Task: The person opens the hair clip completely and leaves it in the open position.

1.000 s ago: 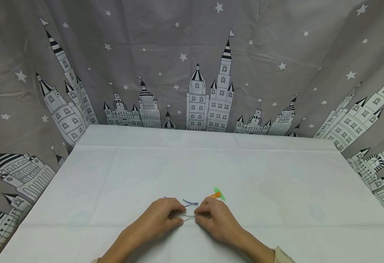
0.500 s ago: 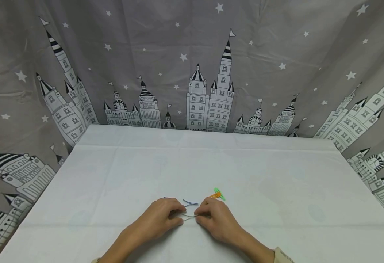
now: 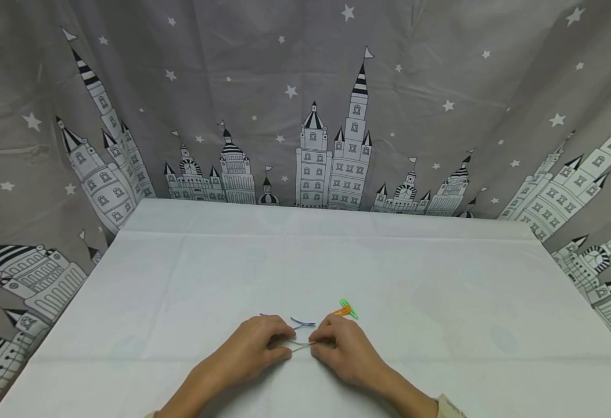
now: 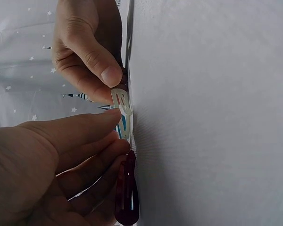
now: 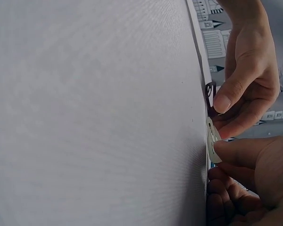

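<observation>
A cream snap hair clip [image 3: 301, 343] is held between my two hands, its two layers spread apart. My left hand [image 3: 253, 345] pinches one end with thumb and fingers. From the other side, my right hand [image 3: 349, 348] pinches the opposite end; in the right wrist view its thumb lies on the cream clip [image 5: 213, 149]. In the left wrist view the clip's slotted end [image 4: 119, 95] shows between both thumbs. Right under the left fingers is a dark red snap clip [image 4: 126, 195]. Most of each hand's fingers are hidden behind the thumbs in the wrist views.
Just beyond the hands a blue hair clip [image 3: 304, 323] lies on the white tabletop [image 3: 305, 267]. Next to the right hand's knuckles, an orange clip [image 3: 343, 310] overlaps a green clip [image 3: 344, 302]. A grey curtain [image 3: 263, 75] with printed castles hangs behind the table.
</observation>
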Available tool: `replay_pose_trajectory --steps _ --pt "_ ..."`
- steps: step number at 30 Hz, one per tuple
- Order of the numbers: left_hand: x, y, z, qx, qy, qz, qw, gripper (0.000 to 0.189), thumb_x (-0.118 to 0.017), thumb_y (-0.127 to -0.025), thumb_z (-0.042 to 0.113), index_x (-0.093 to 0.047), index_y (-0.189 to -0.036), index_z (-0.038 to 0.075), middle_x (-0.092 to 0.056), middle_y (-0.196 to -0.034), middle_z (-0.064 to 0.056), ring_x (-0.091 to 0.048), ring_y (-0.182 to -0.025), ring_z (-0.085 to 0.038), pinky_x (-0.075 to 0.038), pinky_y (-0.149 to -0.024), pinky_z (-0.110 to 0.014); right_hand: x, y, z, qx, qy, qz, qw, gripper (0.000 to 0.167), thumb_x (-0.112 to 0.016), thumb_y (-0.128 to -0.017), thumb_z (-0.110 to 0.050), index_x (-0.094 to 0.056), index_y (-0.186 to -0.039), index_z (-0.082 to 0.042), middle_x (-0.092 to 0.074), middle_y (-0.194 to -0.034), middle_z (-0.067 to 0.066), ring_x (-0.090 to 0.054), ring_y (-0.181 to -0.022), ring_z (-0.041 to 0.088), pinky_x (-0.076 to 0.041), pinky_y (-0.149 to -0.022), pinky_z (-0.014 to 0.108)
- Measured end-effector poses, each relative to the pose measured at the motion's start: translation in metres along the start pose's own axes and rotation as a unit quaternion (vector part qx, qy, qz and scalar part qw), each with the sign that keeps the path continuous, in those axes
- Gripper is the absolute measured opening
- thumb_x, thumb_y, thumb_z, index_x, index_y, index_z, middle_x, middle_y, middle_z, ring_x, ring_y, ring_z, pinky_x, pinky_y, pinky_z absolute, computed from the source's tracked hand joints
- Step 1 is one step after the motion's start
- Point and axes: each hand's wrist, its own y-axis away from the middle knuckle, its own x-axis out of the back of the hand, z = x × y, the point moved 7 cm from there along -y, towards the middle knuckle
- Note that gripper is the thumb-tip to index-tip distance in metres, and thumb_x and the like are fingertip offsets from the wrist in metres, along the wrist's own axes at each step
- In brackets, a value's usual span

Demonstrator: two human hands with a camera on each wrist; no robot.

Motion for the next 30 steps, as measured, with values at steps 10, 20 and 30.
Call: replay_pose_trajectory --steps 10,20,30 --pt "-0.001 0.0 0.001 -0.004 -0.003 -0.003 1.0 0.023 -0.077 -0.086 0.018 -0.073 -0.106 0.007 -0.07 -0.106 0.0 -0.063 -0.106 -0.022 -0.044 -0.095 -0.05 0.002 0.002 0.0 0.008 -0.009 -0.003 0.9999 0.011 -0.074 -0.084 -0.007 -0.076 -0.095 -0.006 -0.064 -0.089 -0.009 -0.057 -0.083 0.006 -0.048 -0.076 0.026" --pt "0.001 0.0 0.002 -0.014 -0.017 0.013 0.9997 0.025 -0.077 -0.087 0.022 -0.074 -0.106 0.007 -0.069 -0.104 0.005 -0.063 -0.101 -0.015 -0.046 -0.09 -0.046 0.01 0.005 -0.001 0.019 -0.018 0.022 0.9994 0.015 -0.074 -0.084 -0.007 -0.076 -0.099 -0.007 -0.065 -0.092 -0.007 -0.058 -0.087 0.008 -0.049 -0.081 0.028" --pt "0.006 -0.004 0.008 -0.035 0.015 0.055 0.9978 0.017 -0.075 -0.088 0.015 -0.074 -0.105 0.011 -0.069 -0.103 0.009 -0.061 -0.093 -0.009 -0.05 -0.081 -0.032 0.042 0.005 0.0 0.033 -0.049 0.047 0.9971 0.015 -0.073 -0.088 -0.008 -0.074 -0.103 -0.005 -0.069 -0.101 0.002 -0.063 -0.091 0.021 -0.052 -0.081 0.035"
